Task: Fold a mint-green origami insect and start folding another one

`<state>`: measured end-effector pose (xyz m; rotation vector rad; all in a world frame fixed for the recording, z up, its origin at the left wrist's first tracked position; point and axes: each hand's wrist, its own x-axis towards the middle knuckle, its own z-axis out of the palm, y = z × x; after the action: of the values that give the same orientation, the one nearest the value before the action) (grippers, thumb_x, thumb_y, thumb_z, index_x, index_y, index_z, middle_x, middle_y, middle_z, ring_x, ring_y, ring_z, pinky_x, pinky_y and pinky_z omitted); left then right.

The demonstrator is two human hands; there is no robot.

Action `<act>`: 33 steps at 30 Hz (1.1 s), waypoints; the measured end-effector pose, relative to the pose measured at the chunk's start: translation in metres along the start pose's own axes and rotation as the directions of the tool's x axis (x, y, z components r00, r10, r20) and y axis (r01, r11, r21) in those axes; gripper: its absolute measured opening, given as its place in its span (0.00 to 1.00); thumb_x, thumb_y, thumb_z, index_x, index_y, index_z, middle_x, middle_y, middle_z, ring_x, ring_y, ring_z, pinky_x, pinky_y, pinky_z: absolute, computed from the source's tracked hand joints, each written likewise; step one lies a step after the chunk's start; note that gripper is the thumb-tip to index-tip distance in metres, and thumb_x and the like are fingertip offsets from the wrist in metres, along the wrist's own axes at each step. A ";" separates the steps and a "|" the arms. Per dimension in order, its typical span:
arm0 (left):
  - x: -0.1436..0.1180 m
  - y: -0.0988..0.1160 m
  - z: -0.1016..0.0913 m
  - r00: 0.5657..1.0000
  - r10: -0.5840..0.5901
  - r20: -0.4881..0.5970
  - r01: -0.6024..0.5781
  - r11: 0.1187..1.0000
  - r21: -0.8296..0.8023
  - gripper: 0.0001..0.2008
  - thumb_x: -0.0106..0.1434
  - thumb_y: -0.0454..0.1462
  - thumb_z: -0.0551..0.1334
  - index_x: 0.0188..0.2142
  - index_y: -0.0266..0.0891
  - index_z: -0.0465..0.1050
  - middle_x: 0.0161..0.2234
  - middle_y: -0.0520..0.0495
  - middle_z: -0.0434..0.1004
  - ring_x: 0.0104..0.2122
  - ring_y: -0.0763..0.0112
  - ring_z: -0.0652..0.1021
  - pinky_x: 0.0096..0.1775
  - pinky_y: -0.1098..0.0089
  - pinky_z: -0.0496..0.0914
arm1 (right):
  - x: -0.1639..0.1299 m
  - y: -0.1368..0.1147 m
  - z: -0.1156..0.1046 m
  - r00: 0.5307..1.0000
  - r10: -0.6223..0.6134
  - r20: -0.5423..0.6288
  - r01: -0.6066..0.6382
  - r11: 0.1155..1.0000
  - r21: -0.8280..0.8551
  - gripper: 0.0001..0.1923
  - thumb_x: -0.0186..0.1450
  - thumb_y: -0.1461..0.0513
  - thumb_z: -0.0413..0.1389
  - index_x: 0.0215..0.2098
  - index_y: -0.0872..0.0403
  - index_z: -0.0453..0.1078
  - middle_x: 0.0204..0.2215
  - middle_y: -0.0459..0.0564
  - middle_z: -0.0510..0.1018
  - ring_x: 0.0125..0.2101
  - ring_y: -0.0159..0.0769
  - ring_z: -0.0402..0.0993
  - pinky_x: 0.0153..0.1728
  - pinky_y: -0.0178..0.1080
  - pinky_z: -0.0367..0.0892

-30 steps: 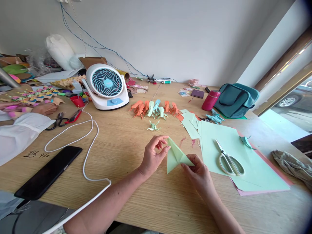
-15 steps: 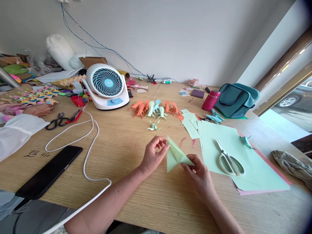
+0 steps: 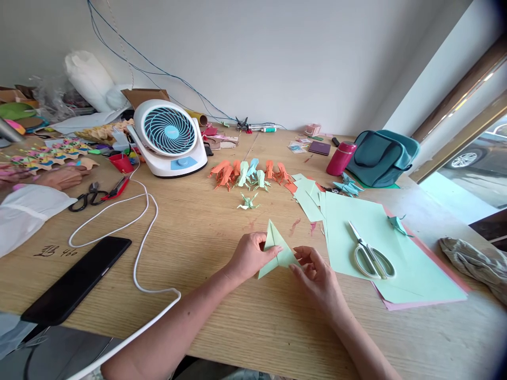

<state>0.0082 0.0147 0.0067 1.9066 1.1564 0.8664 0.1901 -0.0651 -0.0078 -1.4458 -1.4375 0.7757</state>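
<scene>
A pale green sheet of folded paper (image 3: 277, 252), pointed at the top, is held just above the table between both hands. My left hand (image 3: 250, 255) is closed on its left side, thumb lying flat across the front. The right corner is pinched between the thumb and fingers of my right hand (image 3: 317, 270). Beyond the hands stands a small green folded-paper figure (image 3: 247, 201), with a row of orange, green and blue paper figures (image 3: 250, 174) behind it. White-handled scissors (image 3: 371, 254) rest on large light green sheets (image 3: 344, 221) to the right.
A white fan (image 3: 170, 138), black phone (image 3: 77, 279) and looping white cable (image 3: 138, 264) occupy the left side. Another person's hand (image 3: 65, 177) shows at far left near dark-handled scissors (image 3: 89, 196). A pink bottle (image 3: 341, 158) and teal bag (image 3: 384, 158) stand at the back right.
The raised flap of the green paper now lies flatter, and my left thumb has moved down across its front. My right hand has shifted slightly left. The view has moved a little.
</scene>
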 end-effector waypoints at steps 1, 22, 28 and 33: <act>0.002 -0.001 -0.003 0.999 -0.029 0.016 0.029 0.999 0.038 0.15 0.58 0.42 0.65 0.20 0.38 0.66 0.18 0.55 0.63 0.20 0.76 0.62 0.25 0.73 0.54 | 0.000 0.000 -0.001 0.998 -0.049 -0.043 0.046 0.997 -0.068 0.09 0.63 0.58 0.59 0.42 0.50 0.70 0.37 0.51 0.78 0.36 0.41 0.72 0.35 0.40 0.66; 0.008 -0.017 0.003 0.986 -0.151 0.073 0.153 0.988 -0.020 0.24 0.62 0.48 0.54 0.18 0.41 0.46 0.18 0.57 0.43 0.21 0.77 0.52 0.25 0.71 0.48 | -0.005 -0.002 0.006 0.839 -0.407 0.360 0.520 0.795 -0.312 0.11 0.69 0.69 0.50 0.39 0.53 0.74 0.37 0.52 0.78 0.38 0.39 0.72 0.41 0.43 0.67; 0.012 -0.023 0.007 0.973 -0.219 0.069 0.225 0.971 -0.087 0.21 0.59 0.47 0.55 0.18 0.41 0.49 0.17 0.56 0.45 0.20 0.76 0.54 0.24 0.72 0.48 | -0.006 -0.002 0.004 0.852 -0.385 0.355 0.501 0.796 -0.340 0.13 0.70 0.69 0.49 0.42 0.52 0.74 0.38 0.52 0.78 0.37 0.39 0.72 0.41 0.43 0.66; 0.013 -0.021 0.008 0.968 -0.244 0.059 0.250 0.959 -0.130 0.23 0.60 0.49 0.55 0.17 0.41 0.47 0.17 0.57 0.45 0.20 0.77 0.53 0.23 0.72 0.47 | -0.008 0.003 -0.005 0.873 -0.401 0.277 0.485 0.767 -0.420 0.12 0.70 0.68 0.50 0.45 0.53 0.74 0.38 0.52 0.78 0.38 0.40 0.72 0.39 0.43 0.65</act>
<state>0.0109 0.0310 -0.0128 1.6213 1.2450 0.7439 0.1944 -0.0731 -0.0098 -1.3152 -2.1193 0.2444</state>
